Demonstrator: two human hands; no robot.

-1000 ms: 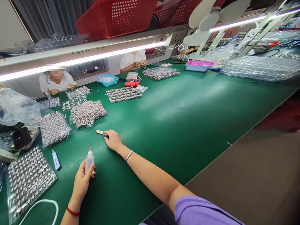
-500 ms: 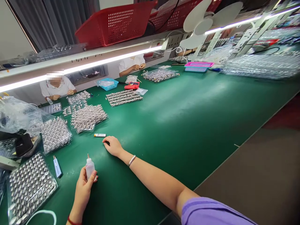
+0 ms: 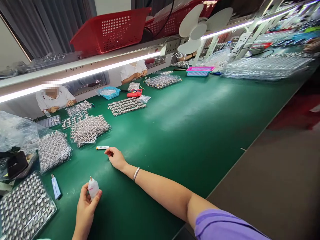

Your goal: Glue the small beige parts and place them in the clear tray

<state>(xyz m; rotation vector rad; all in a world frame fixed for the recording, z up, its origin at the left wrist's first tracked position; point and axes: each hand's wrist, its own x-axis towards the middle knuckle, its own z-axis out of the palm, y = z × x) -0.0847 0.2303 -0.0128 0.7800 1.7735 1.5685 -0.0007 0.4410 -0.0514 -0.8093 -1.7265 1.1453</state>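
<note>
My left hand (image 3: 86,206) is wrapped round a small clear squeeze bottle (image 3: 93,188) with a thin needle tip. The bottle stands upright above the green table, its tip pointing up. My right hand (image 3: 116,158) is low over the table, fingers loosely bent, with a gap between thumb and forefinger. I see nothing held in it. Just beyond its fingertips lies a white lighter (image 3: 102,147) with an orange end. Left of the bottle lies a light blue utility knife (image 3: 55,187). A clear tray of small metallic pieces (image 3: 27,203) is at the lower left.
Stacked trays of small parts (image 3: 90,128) and another stack (image 3: 53,150) stand on the left. Further back are a blue basket (image 3: 109,93) and a pink basket (image 3: 200,69). Two co-workers in white shirts sit across the green table (image 3: 175,150). A lamp bar (image 3: 107,68) crosses overhead.
The view has turned slightly right, so things appear shifted left. The bottle is still in my left hand and tilts a little differently. My right hand remains beside the lighter.
</note>
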